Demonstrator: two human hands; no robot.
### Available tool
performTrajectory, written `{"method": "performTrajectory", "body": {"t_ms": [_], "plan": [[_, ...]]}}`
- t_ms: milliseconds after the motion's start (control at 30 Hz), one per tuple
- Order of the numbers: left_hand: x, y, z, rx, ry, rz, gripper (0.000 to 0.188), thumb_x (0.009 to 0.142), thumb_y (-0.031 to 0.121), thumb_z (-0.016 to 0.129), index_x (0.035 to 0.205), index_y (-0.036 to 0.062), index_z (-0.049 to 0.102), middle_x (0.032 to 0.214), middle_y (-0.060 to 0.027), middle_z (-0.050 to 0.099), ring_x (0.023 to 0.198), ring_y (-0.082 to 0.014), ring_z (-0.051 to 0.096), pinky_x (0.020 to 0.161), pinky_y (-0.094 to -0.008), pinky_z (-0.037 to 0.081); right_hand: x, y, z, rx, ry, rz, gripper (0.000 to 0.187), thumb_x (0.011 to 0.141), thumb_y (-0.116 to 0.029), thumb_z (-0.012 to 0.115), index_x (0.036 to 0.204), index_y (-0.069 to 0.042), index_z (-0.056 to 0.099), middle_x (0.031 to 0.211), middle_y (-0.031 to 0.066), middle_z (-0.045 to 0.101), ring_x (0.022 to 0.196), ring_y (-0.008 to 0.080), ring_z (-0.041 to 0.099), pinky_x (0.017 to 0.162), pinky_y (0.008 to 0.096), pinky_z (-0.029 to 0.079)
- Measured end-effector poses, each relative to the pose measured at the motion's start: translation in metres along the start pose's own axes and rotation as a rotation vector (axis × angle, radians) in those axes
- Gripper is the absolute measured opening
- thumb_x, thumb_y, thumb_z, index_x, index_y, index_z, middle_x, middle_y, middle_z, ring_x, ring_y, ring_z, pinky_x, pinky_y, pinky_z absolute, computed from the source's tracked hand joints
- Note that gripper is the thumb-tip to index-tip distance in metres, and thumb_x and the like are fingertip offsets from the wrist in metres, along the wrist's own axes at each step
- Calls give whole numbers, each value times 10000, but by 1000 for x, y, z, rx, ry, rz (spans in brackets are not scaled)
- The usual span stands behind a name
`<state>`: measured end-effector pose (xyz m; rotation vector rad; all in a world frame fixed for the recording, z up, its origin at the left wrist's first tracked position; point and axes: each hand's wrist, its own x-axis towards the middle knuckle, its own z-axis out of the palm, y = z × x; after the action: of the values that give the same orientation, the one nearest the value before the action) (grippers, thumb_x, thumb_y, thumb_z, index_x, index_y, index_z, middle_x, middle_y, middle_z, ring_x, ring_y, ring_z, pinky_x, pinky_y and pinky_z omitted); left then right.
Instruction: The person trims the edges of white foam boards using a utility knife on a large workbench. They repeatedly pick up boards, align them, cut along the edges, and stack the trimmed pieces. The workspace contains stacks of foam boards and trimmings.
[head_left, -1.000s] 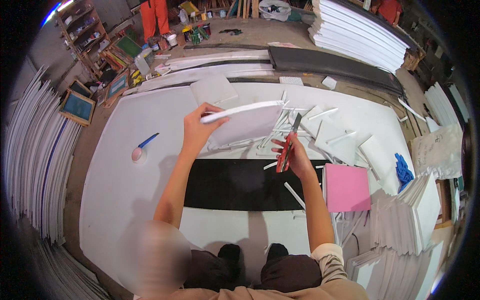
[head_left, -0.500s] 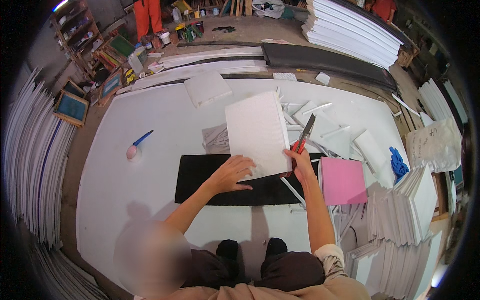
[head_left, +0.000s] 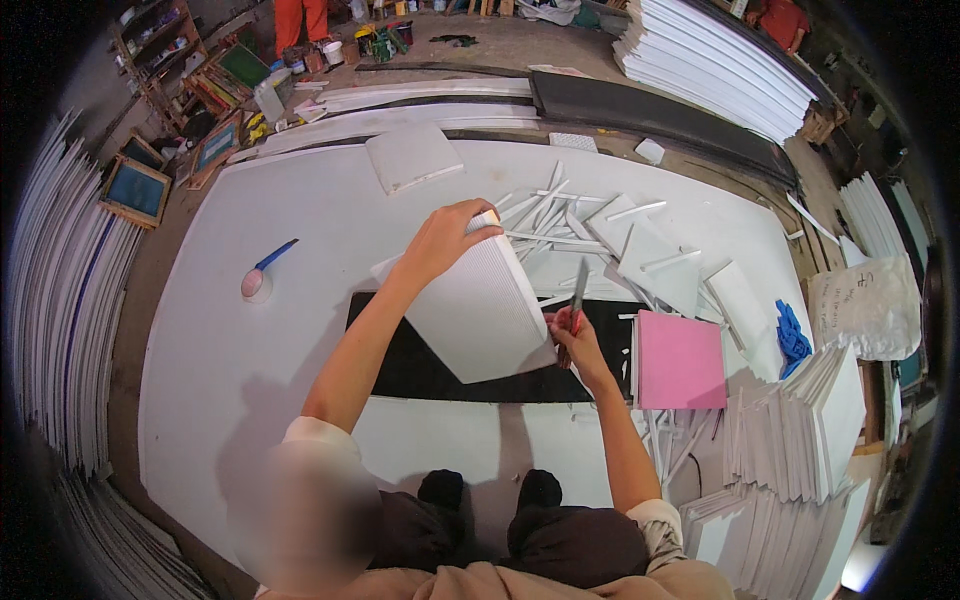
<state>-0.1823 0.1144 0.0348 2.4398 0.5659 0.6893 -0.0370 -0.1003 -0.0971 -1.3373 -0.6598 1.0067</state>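
My left hand (head_left: 450, 240) is closed over the far end of a white, finely ribbed board (head_left: 475, 310), or a stack of such sheets, holding it tilted above a black mat (head_left: 385, 362). By the board's right edge, my right hand (head_left: 580, 345) grips a red-handled utility knife (head_left: 579, 290), its blade pointing away from me. Whether the right fingers also touch the board, I cannot tell. Right of the mat lies a pink square board (head_left: 682, 360). White offcut strips (head_left: 545, 215) are scattered beyond and to the right of my hands.
A roll of tape with a blue knife (head_left: 262, 280) lies on the white work surface (head_left: 210, 400) at left. Blue gloves (head_left: 792, 338) and stacked white sheets (head_left: 790, 430) are at right. A single white square (head_left: 412, 158) rests at the far edge; another person's orange trousers (head_left: 300, 22) show beyond.
My left hand has moved from the board's near edge to its far end and closed on it. The board has turned and tilted, showing its ribbed face. The knife has shifted slightly left and nearer.
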Motion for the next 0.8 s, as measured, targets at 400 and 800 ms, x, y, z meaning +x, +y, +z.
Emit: {"method": "performTrajectory", "body": {"t_ms": [400,800], "plan": [[-9,-2,29,297,61,227,270,778,262,585,955,58,569,892,-107,582,821,-291,568,702,-369,467,15,-46,34,-782,161,-207,246,885,-177,434,1059,-4,414,738,180,547,636,302,539,554,386,409],[-8,0,33,262,-109,44,264,847,251,490,945,6,484,864,-208,590,749,-395,560,675,-448,453,-11,-97,83,-1195,199,-132,281,925,-292,324,907,-16,371,655,231,583,641,416,585,562,503,466]]}}
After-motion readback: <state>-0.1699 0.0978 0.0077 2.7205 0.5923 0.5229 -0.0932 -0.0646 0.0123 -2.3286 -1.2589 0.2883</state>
